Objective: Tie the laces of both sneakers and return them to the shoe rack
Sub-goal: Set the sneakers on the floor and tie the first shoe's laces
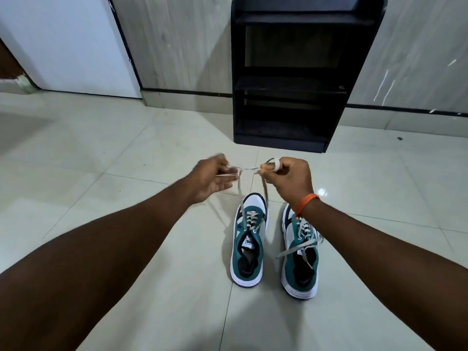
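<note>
Low in the frame, right of centre, two teal-and-white sneakers are set side by side on the pale tiled floor. The right sneaker lies untied. Above the left sneaker, its laces are pinched by the left hand and right hand; the left fingers appear blurred. Farther back, upper centre, the black shoe rack is seen.

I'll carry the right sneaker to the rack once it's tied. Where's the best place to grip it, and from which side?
Probably the heel collar of the right sneaker, taken from above and from your near side. Its heel points toward you, the mouth is open so fingers can hook inside, and its loose laces trail over the tongue and sides, so a grip there might snag them.
</note>
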